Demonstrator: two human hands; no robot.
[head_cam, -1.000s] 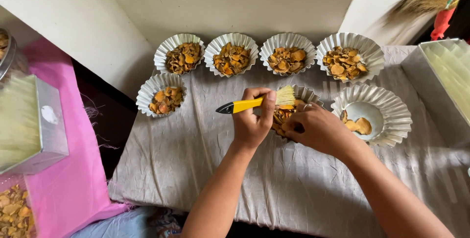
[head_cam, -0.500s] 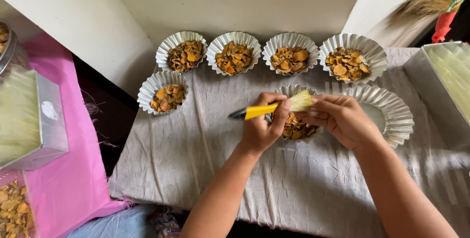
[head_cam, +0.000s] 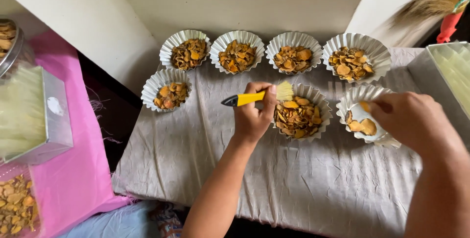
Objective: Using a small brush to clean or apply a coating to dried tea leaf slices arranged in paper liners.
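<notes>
Since half a second ago the right hand (head_cam: 413,120) has left the brush bristles and moved out to the nearly empty fluted foil cup (head_cam: 368,115) near the right edge of the grey cloth (head_cam: 196,159), fingertips pinched on one orange dried slice (head_cam: 365,106) over it. The left hand (head_cam: 253,115) stays closed around the yellow-handled brush (head_cam: 257,97), its pale bristles now at the rim of the heaped middle cup (head_cam: 299,115). That cup looks filled, and the slices now go to its neighbour. Seven foil cups in all: four along the far edge, three in the nearer row; six hold heaps, one just a few slices. One brush. To the left lies a pink cloth (head_cam: 73,179) with a metal box (head_cam: 34,115)
</notes>
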